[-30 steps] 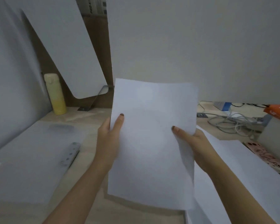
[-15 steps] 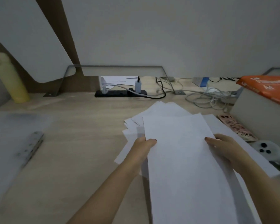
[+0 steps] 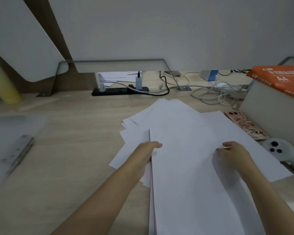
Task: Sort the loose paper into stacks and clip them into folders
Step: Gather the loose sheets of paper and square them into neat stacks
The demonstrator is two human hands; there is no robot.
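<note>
Left hand (image 3: 146, 153) grip closed on the left edge of the squared paper stack (image 3: 193, 184), thumb on top. Right hand (image 3: 232, 154) rests fingers curled on the stack's top sheet, pinching nothing visible. Stack sits on fanned loose sheets (image 3: 168, 112) at the surface's (image 3: 75, 150) right-centre. Translucent folder (image 3: 10, 150) with metal clip lies at the left edge.

Pale desk, plain wall

A light wood-grain desk (image 3: 71, 133) meets a bare grey-white wall (image 3: 176, 28) — a brown panel (image 3: 46, 28), possibly wood, slants upper left; lighting dim, even.
</note>
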